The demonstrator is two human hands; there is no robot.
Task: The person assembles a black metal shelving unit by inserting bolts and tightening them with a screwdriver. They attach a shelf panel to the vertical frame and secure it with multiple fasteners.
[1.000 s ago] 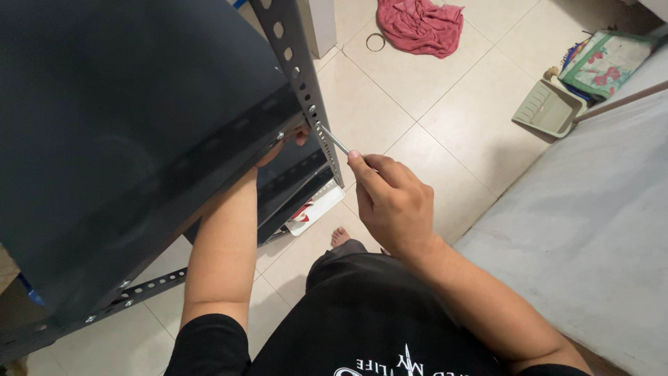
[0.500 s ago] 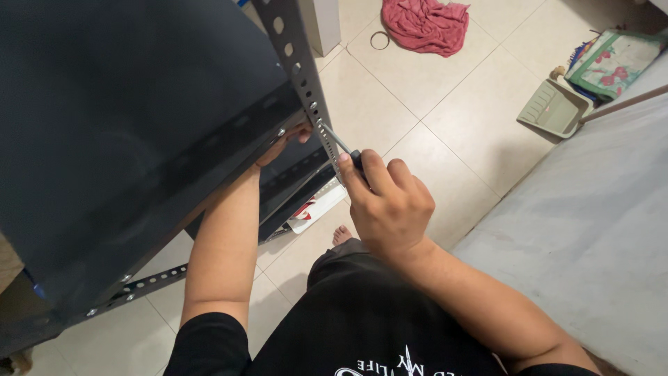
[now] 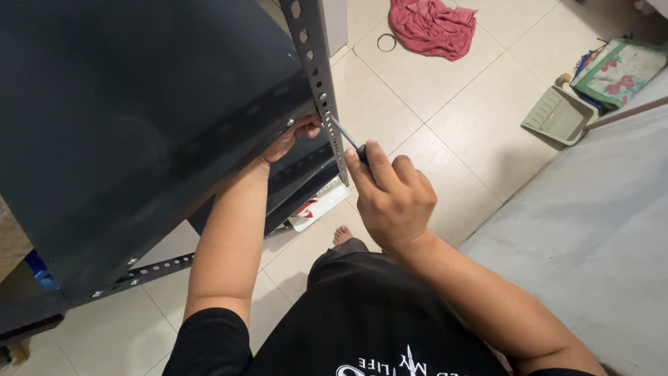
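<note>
A dark metal shelf panel (image 3: 132, 125) fills the upper left, fixed to a grey perforated upright post (image 3: 316, 76). My right hand (image 3: 391, 196) is closed around a screwdriver (image 3: 346, 139), whose metal shaft points up-left with its tip at a hole in the post. My left hand (image 3: 292, 137) reaches under the panel's corner, fingers pressed against the back of the post right beside the screwdriver tip. What the left fingers pinch is hidden behind the post.
A lower dark shelf (image 3: 292, 181) and a perforated rail (image 3: 139, 273) sit beneath. On the tiled floor lie a red cloth (image 3: 431, 28), a small ring (image 3: 386, 42), a green dustpan (image 3: 557, 117), a colourful bag (image 3: 619, 69) and a white packet (image 3: 316, 205). A grey surface (image 3: 591, 244) spans the right.
My right hand has moved up along the screwdriver toward the post and closed more firmly around the handle. The left hand stays at the shelf corner.
</note>
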